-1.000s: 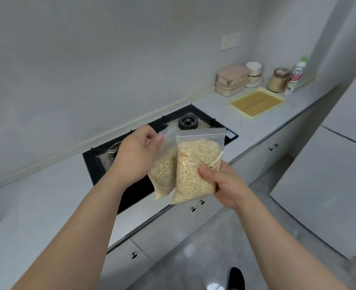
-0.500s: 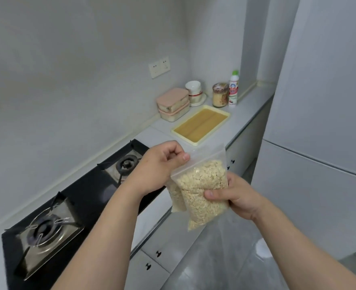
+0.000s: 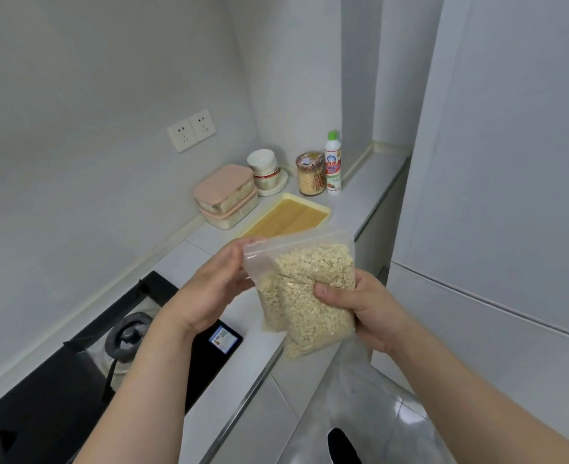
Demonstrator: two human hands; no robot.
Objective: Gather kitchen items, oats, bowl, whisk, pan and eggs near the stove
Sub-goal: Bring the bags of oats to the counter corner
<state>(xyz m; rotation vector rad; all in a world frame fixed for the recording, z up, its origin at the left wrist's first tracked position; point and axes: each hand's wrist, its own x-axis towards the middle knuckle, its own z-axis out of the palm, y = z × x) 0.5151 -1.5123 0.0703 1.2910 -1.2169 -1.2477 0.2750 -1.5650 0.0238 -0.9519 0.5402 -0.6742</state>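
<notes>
Oat bags (image 3: 313, 303) have moved right, past the stove (image 3: 59, 396). Left grip (image 3: 209, 293) pinches the top corner; right grip (image 3: 366, 309) hugs the middle. They look light, soft, floppy.

Two clear zip bags of pale oat flakes were held upright in the air, overlapping. The front bag (image 3: 309, 283), nearly full, was pinched mid-body under the right hand's (image 3: 360, 309) thumb (image 3: 330, 291), fingers behind it. The rear bag (image 3: 269, 303) hung just left, with the left hand's (image 3: 212, 289) fingertips (image 3: 239, 252) at its top corner.
</notes>
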